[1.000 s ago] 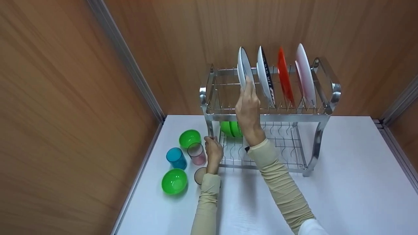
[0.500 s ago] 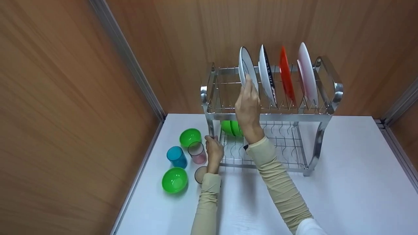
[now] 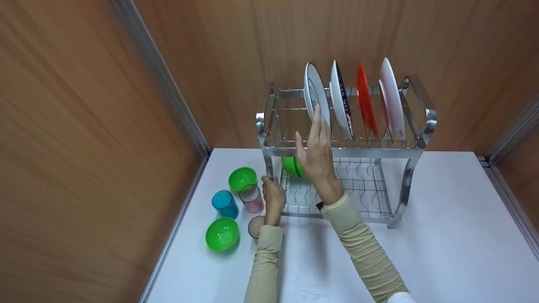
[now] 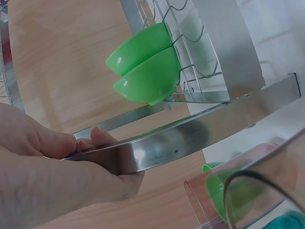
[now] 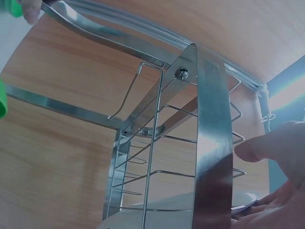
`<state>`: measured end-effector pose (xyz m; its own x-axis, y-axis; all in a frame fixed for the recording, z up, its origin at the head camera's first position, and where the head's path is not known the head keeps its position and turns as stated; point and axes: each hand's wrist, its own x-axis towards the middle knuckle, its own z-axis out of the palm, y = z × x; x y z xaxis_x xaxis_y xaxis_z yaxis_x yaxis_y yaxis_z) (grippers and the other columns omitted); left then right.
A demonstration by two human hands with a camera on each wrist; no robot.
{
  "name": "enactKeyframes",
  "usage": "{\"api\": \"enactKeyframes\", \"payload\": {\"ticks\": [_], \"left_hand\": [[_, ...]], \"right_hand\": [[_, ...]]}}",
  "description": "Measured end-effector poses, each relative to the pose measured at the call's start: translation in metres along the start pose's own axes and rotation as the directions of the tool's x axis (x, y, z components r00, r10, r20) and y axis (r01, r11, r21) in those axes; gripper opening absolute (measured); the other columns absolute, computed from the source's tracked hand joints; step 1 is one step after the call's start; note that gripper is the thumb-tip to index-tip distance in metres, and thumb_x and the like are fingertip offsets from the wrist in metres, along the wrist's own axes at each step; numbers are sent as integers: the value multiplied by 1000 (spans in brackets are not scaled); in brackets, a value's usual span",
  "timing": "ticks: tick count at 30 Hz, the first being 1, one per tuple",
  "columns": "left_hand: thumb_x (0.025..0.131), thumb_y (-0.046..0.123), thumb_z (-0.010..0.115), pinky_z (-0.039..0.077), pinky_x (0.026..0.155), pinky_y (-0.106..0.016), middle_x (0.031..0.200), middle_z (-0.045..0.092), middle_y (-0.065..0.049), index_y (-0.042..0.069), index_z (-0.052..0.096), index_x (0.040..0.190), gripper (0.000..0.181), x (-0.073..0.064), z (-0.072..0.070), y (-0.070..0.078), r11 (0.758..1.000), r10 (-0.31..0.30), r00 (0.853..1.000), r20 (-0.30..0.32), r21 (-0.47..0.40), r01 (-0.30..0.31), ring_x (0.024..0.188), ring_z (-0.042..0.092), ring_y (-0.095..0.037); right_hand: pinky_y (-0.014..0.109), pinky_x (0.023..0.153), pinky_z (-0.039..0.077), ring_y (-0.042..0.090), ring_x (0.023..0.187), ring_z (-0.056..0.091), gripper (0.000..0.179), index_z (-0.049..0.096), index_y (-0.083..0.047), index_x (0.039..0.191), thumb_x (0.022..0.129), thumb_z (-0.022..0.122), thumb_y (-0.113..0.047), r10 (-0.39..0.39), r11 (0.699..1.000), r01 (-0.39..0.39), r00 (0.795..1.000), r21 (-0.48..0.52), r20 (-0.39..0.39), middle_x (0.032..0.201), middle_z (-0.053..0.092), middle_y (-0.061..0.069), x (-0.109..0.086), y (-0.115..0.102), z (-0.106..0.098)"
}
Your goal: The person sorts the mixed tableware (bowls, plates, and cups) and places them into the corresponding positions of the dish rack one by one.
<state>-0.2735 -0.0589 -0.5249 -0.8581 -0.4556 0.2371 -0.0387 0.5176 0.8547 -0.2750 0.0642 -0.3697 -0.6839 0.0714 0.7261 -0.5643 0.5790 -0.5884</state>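
Note:
A two-tier metal dish rack (image 3: 370, 153) stands against the wooden back wall. My left hand (image 3: 273, 197) grips its front left leg (image 4: 176, 150), thumb and fingers on opposite sides of the flat metal. My right hand (image 3: 316, 158) is at the upper tier, its fingers straight against a white plate (image 3: 312, 84) with a dark rim, thumb held apart. That plate stands on edge, leaning slightly, leftmost in the row. To its right come a white plate with a dark lettered band (image 3: 340, 99), a red plate (image 3: 365, 99) and pale pink plates (image 3: 391, 97).
Two green bowls (image 4: 147, 71) sit tilted together on the lower tier. Left of the rack on the white table are two more green bowls (image 3: 222, 234), a blue cup (image 3: 226, 205), a pink clear cup (image 3: 252, 201) and a brownish cup (image 3: 255, 227) partly behind my left wrist.
My right hand has loosened from the leftmost plate: its thumb now spreads away and the fingers have straightened. The plate's face shows more. My left hand keeps its hold on the leg.

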Motion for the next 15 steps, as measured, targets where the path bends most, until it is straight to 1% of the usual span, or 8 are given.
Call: {"api": "enactKeyframes", "payload": {"ticks": [4,8,12,15], "left_hand": [[108,7,46,50,69,-56,84,56,-20,-5,46,106,12,0,-1,0,1000,6,1000,14,0,-6,80,61,-41],[108,7,46,51,70,-57,84,57,-21,-5,46,107,12,1,-1,-1,999,46,999,14,11,-46,81,62,-42],[107,5,45,51,72,-57,82,58,-22,-6,45,108,11,3,-1,-3,996,90,996,29,-12,-90,78,61,-40],[107,4,44,51,73,-57,84,59,-23,-6,45,109,10,4,-3,-4,996,89,995,47,-25,-88,78,60,-40]], "right_hand": [[44,120,33,38,146,38,74,28,11,155,96,70,-6,-17,1000,16,1000,14,23,157,39,28,-7,0,-5],[46,121,31,39,147,37,74,29,10,155,96,70,-5,-29,999,28,999,33,30,157,39,28,-14,2,-12],[46,119,33,39,147,37,72,32,9,155,96,70,-4,-35,998,33,999,56,35,157,39,27,-20,4,-19],[45,118,36,38,146,39,68,37,8,153,95,70,-1,-53,996,50,998,79,37,155,40,27,-26,6,-23]]}}
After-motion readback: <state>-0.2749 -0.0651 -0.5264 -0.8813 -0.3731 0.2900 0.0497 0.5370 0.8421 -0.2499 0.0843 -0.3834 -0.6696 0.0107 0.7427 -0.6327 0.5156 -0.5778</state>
